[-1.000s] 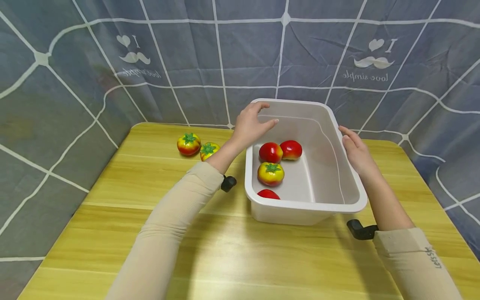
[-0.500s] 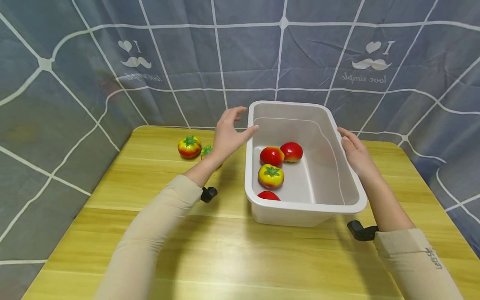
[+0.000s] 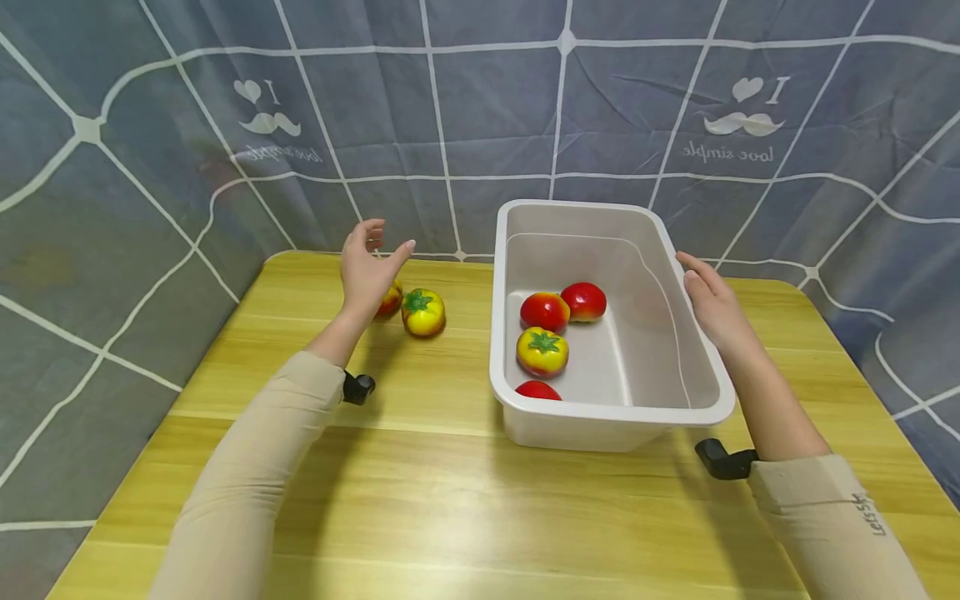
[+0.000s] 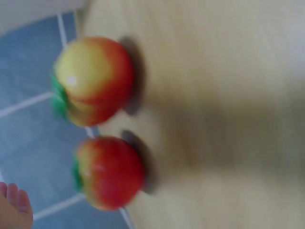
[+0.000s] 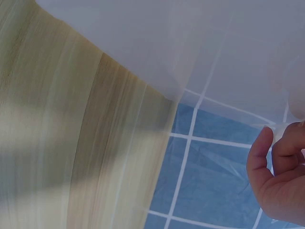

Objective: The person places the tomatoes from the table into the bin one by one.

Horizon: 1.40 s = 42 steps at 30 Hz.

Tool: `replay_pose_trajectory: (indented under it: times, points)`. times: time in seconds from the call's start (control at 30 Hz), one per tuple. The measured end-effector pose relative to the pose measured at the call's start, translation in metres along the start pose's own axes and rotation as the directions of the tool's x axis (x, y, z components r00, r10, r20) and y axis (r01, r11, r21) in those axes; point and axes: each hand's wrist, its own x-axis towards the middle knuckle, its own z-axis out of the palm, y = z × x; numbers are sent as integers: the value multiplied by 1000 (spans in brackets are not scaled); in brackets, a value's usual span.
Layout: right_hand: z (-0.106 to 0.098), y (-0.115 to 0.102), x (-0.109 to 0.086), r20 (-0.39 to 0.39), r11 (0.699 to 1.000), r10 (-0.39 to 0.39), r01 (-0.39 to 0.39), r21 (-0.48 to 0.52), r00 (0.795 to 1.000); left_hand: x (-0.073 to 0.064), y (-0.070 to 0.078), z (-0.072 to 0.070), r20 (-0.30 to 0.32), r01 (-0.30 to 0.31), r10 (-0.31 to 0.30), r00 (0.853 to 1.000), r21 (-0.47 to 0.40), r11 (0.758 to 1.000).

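In the head view my left hand hovers at the table's left side, its thumb and fingers spread with nothing between them. It partly hides a yellow-and-red toy persimmon. Beside that one sits another persimmon with a green leafy top. Both persimmons fill the left wrist view, blurred, resting apart on the table. My right hand touches the right rim of a light grey plastic tub from outside. Inside the tub lie several persimmons; the nearest one is half hidden by the front wall.
The wooden table runs to a blue-grey curtain with white lines, which hangs behind it and at both sides. A black wrist mount juts from the left sleeve and a second black mount from the right.
My left hand has moved left from over the tub to the two persimmons on the table. My right hand and the tub have stayed in place.
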Motion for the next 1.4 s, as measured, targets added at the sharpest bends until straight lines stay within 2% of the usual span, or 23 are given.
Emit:
replay_pose_trajectory:
  times: [0.2,0.47,0.7,1.0,1.4]
  points:
    - [1,-1,-1,-4,1000,-5,5,-1,1000,-2,-25,-11,-27,88,-86,996,89,992]
    - [1,0,-1,-5,1000,-25,25,1,1000,-8,-49,-20,-3,159,-163,987,220,962]
    - [1,1,-1,-5,999,-35,34,-2,999,-12,-69,-21,39,177,-191,981,231,957]
    - [1,0,-1,-7,999,-39,39,1,999,-16,-78,-17,106,227,-255,961,223,948]
    - [1,1,-1,-6,1000,-26,26,10,1000,-18,-81,-17,140,211,-242,960,204,956]
